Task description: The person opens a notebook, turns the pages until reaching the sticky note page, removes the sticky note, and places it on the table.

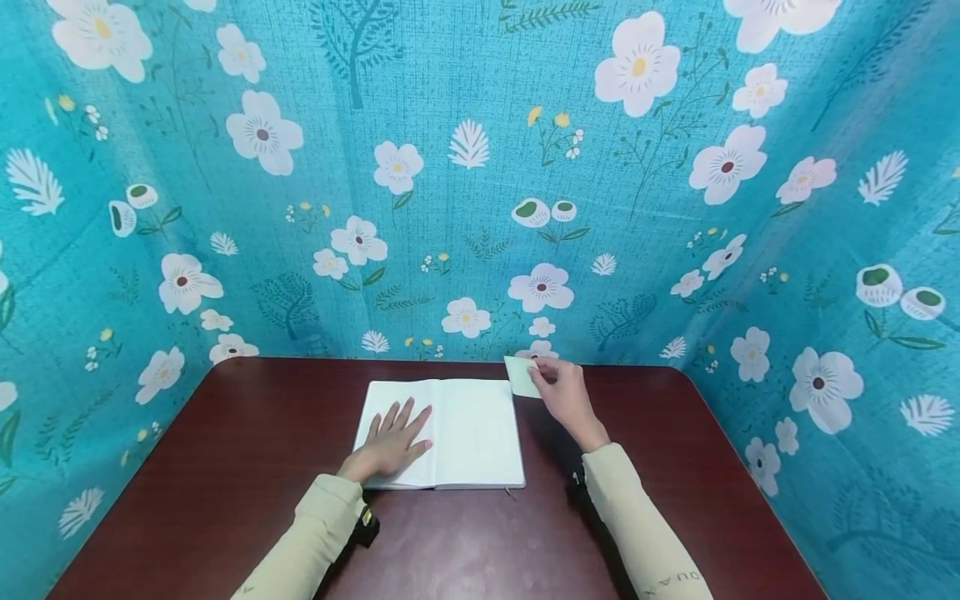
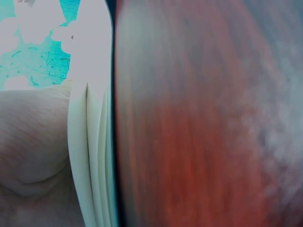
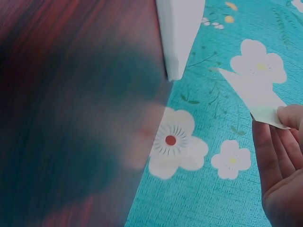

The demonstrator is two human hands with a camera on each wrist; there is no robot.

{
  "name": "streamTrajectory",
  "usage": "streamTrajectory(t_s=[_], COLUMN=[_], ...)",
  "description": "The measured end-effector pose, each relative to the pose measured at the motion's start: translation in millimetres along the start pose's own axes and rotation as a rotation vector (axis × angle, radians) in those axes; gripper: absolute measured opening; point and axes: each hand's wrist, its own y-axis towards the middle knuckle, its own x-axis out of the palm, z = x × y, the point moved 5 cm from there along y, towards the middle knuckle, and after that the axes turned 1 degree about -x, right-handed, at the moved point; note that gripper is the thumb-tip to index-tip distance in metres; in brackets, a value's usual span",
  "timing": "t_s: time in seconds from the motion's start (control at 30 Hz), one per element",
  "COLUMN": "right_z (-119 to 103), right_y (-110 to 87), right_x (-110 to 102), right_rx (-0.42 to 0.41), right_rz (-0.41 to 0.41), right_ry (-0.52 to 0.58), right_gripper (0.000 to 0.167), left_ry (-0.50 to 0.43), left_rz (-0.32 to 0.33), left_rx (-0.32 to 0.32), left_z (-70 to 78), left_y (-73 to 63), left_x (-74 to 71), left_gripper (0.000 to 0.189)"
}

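An open notebook point(image 1: 476, 433) with blank white pages lies on the dark red-brown table. My left hand point(image 1: 393, 442) rests on its left page, fingers straight and spread. In the left wrist view, the notebook's page edges point(image 2: 94, 151) stand beside the heel of that hand. Beyond the notebook's far right corner, my right hand point(image 1: 562, 396) pinches a pale green sticky note point(image 1: 521, 377) between thumb and fingers, raised off the table. The right wrist view shows the note point(image 3: 258, 99) held by its lower edge, with the notebook's corner point(image 3: 177, 42) apart from it.
A glossy wooden table point(image 1: 450, 550) spreads around the notebook. Behind and at both sides hangs a turquoise cloth point(image 1: 465, 225) printed with white flowers. A thin ribbon end point(image 1: 510, 493) sticks out at the notebook's near edge. Dark straps or devices sit under both wrists.
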Motion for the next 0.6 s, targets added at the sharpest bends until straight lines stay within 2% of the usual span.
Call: streamTrajectory(t_s=[0.17, 0.27, 0.37, 0.6], right_z=[6, 8, 6, -4], right_y=[-1.9, -4.7, -8.6, -20.4], right_x=[-5, -7, -7, 1], right_rx=[0.005, -0.012, -0.077, -0.307], right_rz=[-0.028, -0.069, -0.118, -0.245], right_ry=[-0.054, -0.143, -0.285, -0.576], right_gripper=[0.018, 0.018, 0.020, 0.022], left_ry=[0.009, 0.038, 0.038, 0.020], left_rz=[0.004, 0.006, 0.016, 0.010], left_rx=[-0.009, -0.026, -0.027, -0.024], left_z=[-3.2, -8.1, -10.7, -10.8], left_y=[0.6, 4.4, 6.7, 8.0], left_x=[3.0, 7.6, 10.1, 9.9], left_gripper=[0.067, 0.067, 0.067, 0.067])
